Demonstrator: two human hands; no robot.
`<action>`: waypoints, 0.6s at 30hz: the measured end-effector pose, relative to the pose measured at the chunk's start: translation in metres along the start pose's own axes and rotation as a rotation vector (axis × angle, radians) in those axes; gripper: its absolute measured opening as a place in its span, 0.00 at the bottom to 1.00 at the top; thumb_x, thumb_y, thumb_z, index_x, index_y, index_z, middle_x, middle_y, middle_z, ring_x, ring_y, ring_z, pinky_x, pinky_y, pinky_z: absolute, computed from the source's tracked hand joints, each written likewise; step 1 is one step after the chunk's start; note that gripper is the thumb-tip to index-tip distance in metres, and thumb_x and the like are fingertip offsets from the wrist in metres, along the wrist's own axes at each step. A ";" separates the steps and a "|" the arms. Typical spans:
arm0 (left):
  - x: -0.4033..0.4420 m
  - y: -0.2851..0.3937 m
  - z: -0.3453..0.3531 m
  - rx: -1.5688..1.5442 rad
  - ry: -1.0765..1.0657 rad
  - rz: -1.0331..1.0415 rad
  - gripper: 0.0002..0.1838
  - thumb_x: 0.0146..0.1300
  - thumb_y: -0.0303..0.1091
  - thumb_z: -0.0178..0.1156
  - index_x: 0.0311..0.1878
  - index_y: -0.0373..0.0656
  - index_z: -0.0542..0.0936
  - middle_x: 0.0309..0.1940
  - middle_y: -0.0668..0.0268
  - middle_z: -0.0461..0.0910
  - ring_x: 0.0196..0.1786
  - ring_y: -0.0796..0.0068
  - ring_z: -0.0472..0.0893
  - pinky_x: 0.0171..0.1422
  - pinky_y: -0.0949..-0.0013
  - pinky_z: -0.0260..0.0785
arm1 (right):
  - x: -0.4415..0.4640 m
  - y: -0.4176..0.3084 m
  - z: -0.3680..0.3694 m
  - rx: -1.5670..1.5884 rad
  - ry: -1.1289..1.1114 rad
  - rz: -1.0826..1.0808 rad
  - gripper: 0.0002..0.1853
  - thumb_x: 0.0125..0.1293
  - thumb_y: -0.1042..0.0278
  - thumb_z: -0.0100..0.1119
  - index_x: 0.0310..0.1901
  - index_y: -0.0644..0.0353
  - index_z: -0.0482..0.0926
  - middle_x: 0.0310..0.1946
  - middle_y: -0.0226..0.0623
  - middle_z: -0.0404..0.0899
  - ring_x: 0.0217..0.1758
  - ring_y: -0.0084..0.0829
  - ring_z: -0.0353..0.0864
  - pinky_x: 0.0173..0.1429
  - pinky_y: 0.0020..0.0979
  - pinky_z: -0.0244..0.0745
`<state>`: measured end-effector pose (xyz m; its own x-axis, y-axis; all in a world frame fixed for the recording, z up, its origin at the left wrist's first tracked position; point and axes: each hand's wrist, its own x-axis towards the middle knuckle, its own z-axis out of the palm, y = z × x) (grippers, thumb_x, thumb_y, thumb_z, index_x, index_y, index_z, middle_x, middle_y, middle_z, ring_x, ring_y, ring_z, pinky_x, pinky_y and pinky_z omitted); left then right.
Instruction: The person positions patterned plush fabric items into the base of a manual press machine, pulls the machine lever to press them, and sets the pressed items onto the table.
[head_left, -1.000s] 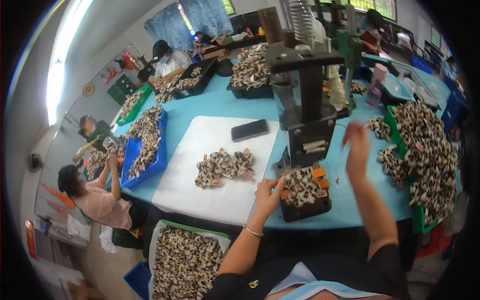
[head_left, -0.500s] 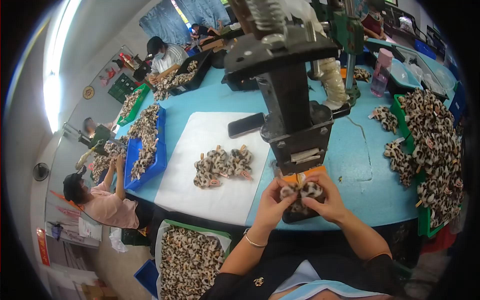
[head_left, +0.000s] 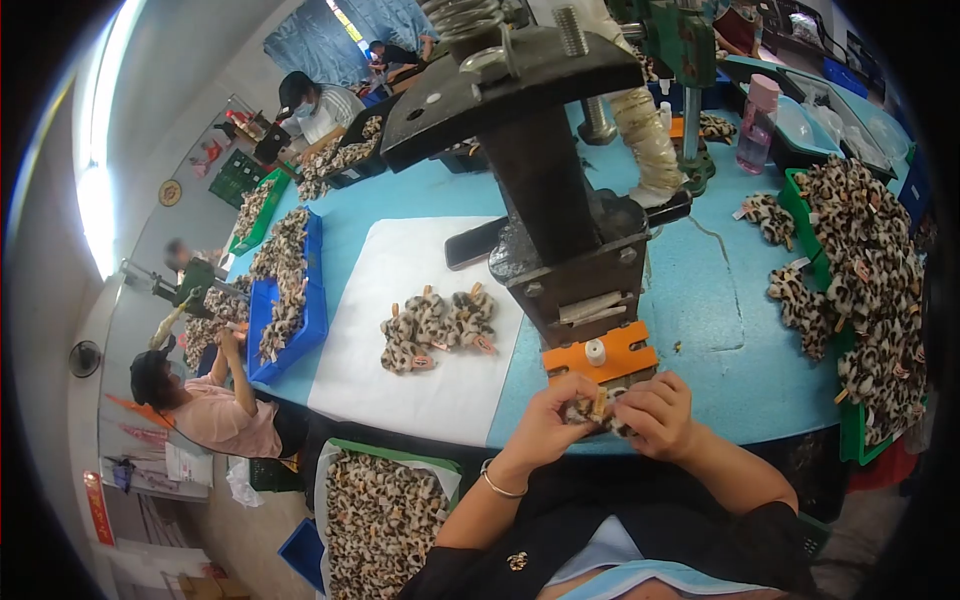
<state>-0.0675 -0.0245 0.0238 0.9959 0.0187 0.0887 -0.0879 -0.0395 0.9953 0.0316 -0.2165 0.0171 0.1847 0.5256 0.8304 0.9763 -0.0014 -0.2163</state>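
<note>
Between my two hands is a small spotted plush piece with a tan strap sticking up from it. My left hand pinches it from one side, and my right hand grips the other side with curled fingers. Much of the plush is hidden by my fingers. Just beyond my hands stands a black metal press. At its base an orange plate with a white round knob shows fully. Several similar spotted plush pieces lie on a white sheet to the left.
A dark phone lies partly behind the press. On the right, green trays overflow with plush pieces, near a pink bottle. A blue tray and a lined bin of plush are on the left. Co-workers sit around the blue table.
Both hands have drawn back toward my body with the plush piece, away from the press. The orange plate and its white knob have come into clear view. My view has shifted slightly.
</note>
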 end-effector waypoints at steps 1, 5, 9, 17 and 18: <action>0.000 -0.002 0.000 0.032 -0.010 0.060 0.14 0.53 0.19 0.69 0.42 0.40 0.77 0.44 0.67 0.76 0.50 0.75 0.75 0.56 0.72 0.68 | 0.000 0.001 0.003 -0.010 0.016 -0.014 0.16 0.45 0.72 0.64 0.40 0.55 0.81 0.36 0.29 0.81 0.36 0.29 0.81 0.39 0.32 0.70; 0.001 -0.008 0.005 0.057 0.138 0.169 0.12 0.52 0.17 0.66 0.38 0.40 0.77 0.44 0.64 0.76 0.49 0.73 0.75 0.56 0.71 0.68 | 0.005 0.007 0.014 -0.064 0.015 0.009 0.17 0.44 0.72 0.65 0.40 0.54 0.80 0.36 0.29 0.79 0.35 0.31 0.80 0.37 0.34 0.69; 0.009 -0.035 0.004 0.000 0.305 0.158 0.16 0.53 0.13 0.60 0.45 0.39 0.76 0.46 0.66 0.77 0.50 0.76 0.76 0.57 0.72 0.68 | 0.014 0.011 0.027 -0.012 -0.028 0.246 0.18 0.44 0.74 0.66 0.41 0.55 0.78 0.35 0.33 0.77 0.33 0.38 0.79 0.35 0.38 0.67; 0.048 -0.019 0.016 -0.346 0.545 0.005 0.17 0.64 0.17 0.55 0.57 0.36 0.74 0.51 0.63 0.80 0.54 0.78 0.77 0.59 0.72 0.69 | 0.046 0.047 0.025 0.842 -0.270 1.055 0.16 0.60 0.72 0.69 0.49 0.64 0.78 0.42 0.38 0.84 0.41 0.34 0.84 0.47 0.34 0.79; 0.051 -0.020 0.016 -0.353 0.538 0.037 0.16 0.65 0.17 0.55 0.56 0.36 0.75 0.51 0.63 0.80 0.54 0.79 0.77 0.59 0.72 0.69 | 0.045 0.056 0.025 1.073 -0.301 1.154 0.17 0.61 0.71 0.69 0.50 0.65 0.78 0.43 0.38 0.84 0.43 0.30 0.85 0.49 0.32 0.80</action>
<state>-0.0149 -0.0387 0.0081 0.8497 0.5258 0.0383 -0.2151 0.2793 0.9358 0.0912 -0.1719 0.0294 0.5772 0.8073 -0.1226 -0.2133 0.0042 -0.9770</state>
